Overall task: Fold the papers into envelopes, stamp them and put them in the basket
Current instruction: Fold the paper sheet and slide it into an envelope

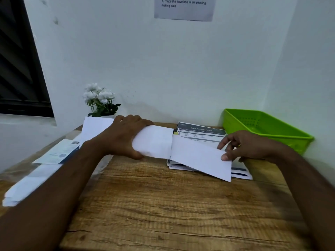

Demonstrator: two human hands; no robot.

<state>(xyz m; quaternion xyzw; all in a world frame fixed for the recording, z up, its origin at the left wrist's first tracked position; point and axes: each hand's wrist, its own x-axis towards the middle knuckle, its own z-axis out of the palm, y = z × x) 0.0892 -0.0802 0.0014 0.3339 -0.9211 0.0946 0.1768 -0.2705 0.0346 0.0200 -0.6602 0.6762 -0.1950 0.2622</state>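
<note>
- Left hand (pixel 125 136): fingers and thumb curled round the left end of a folded white paper (pixel 195 156), held just above the wooden table (pixel 172 205)
- Right hand (pixel 250 145): thumb and fingertips pinch the paper's right flap, over a stack of printed sheets (pixel 201 132)
- Green basket (pixel 297 144): far right, beside the stack
- Wall notice (pixel 184 8): "4. Place the envelope in the pending mailing area"

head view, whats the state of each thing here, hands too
white paper, creased midway, held by both hands
left hand, grips the paper's left end
right hand, pinches the paper's right edge
printed stack, lying flat under the paper
green basket, upright, nothing visible inside
</note>
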